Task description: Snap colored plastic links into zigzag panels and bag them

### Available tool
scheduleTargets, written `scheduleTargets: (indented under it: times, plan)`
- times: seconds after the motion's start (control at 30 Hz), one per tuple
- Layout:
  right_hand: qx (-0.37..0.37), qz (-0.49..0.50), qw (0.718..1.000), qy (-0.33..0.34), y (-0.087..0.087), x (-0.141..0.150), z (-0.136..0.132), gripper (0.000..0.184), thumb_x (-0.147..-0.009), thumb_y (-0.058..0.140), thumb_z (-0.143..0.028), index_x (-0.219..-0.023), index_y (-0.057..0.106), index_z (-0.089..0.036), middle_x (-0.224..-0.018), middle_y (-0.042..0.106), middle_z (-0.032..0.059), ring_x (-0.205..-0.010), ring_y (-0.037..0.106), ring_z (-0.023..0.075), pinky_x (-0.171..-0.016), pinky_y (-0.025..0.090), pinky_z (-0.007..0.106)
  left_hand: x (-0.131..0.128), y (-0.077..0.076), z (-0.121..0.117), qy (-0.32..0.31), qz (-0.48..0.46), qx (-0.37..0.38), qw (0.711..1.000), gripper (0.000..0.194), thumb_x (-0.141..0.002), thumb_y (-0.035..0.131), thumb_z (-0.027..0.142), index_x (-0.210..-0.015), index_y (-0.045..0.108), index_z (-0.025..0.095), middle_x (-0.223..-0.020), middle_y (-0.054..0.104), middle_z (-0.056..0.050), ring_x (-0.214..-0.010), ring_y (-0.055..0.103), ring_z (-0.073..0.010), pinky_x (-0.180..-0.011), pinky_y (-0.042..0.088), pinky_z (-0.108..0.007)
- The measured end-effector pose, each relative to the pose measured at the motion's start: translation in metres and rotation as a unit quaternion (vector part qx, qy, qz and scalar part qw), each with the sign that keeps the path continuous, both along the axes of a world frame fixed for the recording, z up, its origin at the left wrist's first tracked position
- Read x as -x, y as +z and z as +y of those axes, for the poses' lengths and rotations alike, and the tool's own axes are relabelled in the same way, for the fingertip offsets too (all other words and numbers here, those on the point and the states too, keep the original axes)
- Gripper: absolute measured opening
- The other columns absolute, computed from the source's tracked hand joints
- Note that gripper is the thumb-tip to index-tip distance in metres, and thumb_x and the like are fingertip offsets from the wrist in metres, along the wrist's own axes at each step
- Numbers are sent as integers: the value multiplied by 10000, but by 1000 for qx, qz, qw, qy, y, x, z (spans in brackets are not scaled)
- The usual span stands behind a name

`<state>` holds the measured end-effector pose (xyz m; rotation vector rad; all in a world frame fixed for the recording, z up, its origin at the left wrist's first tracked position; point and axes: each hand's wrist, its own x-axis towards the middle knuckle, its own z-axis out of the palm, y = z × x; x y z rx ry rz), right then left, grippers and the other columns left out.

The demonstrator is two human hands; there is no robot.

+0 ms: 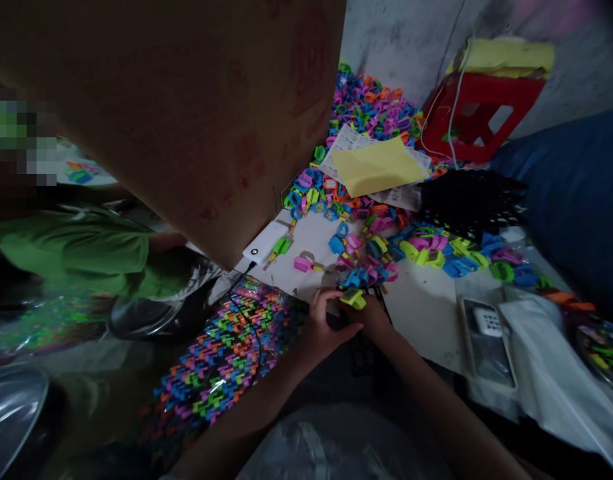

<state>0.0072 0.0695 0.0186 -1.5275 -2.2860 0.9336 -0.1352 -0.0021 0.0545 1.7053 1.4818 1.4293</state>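
A yellow-green toy watch [353, 299] is between my two hands, just over the near edge of the white table [421, 313]. My left hand [323, 327] curls in from the left, its fingertips at the watch's left end and its thumb below. From the right, my right hand [370, 316] closes beneath the watch, most of its fingers hidden. A black lattice piece [362, 360] shows under my wrists. Close beyond lie a pink toy watch [303, 265], a green one [282, 246] and several more in mixed colours [356, 277].
A tall cardboard box [201, 120] stands at left, beside a white power bank [266, 241] with a cable. Heaped watches [376, 100], a yellow sheet [379, 167], black mesh [473, 200] and a red stool [486, 110] are behind. Bagged watches [221, 353] lie below; a person in green [86, 250] is at left.
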Motion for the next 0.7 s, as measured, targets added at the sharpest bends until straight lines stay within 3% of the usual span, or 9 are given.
scheduleTargets:
  times: [0.17, 0.37, 0.43, 0.57, 0.63, 0.7]
  plan:
    - [-7, -119, 992, 35, 11, 7, 9, 216, -847, 583, -372, -881, 745, -233, -855, 746, 102, -795, 692, 238, -648, 470, 279, -4, 1, 11, 81, 33, -27, 996, 208, -826, 665, 331, -898, 515, 205, -843, 538, -22, -846, 556, -177, -777, 459, -297]
    - [-2, -110, 993, 47, 14, 8, 13, 185, -835, 588, -318, -872, 740, -220, -866, 746, 97, -798, 683, 241, -655, 467, 279, 0, -3, 22, 68, 67, -25, 995, 95, -837, 620, 235, -833, 529, 208, -813, 537, -16, -819, 557, -177, -753, 451, -294]
    - [3, -79, 995, 55, 21, 1, 8, 201, -835, 583, -314, -900, 732, -195, -865, 743, 105, -790, 679, 244, -665, 472, 288, 2, -7, 24, 74, 70, -27, 994, 91, -814, 604, 166, -796, 524, 206, -806, 533, -11, -821, 559, -177, -749, 447, -289]
    - [68, 102, 989, 82, 33, -44, 3, 232, -847, 532, -311, -965, 708, -216, -835, 735, 32, -737, 658, 190, -657, 468, 259, 4, -21, 24, 88, 60, -17, 994, 108, -789, 613, 152, -809, 518, 199, -805, 540, -7, -831, 567, -179, -764, 449, -293]
    - [60, 90, 994, 2, 33, -70, 10, 276, -860, 487, -340, -930, 713, -200, -769, 719, 35, -667, 638, 184, -611, 450, 262, 2, -30, 21, 86, 20, 24, 996, 119, -814, 630, 219, -876, 532, 193, -831, 568, -12, -829, 583, -174, -768, 464, -295]
    - [-7, 18, 993, -115, 28, -84, 22, 331, -862, 485, -373, -1013, 700, -173, -753, 709, 58, -668, 634, 198, -615, 436, 279, 1, -40, 19, 76, -9, 65, 995, 206, -816, 655, 284, -966, 553, 186, -881, 604, -27, -845, 600, -177, -778, 480, -306]
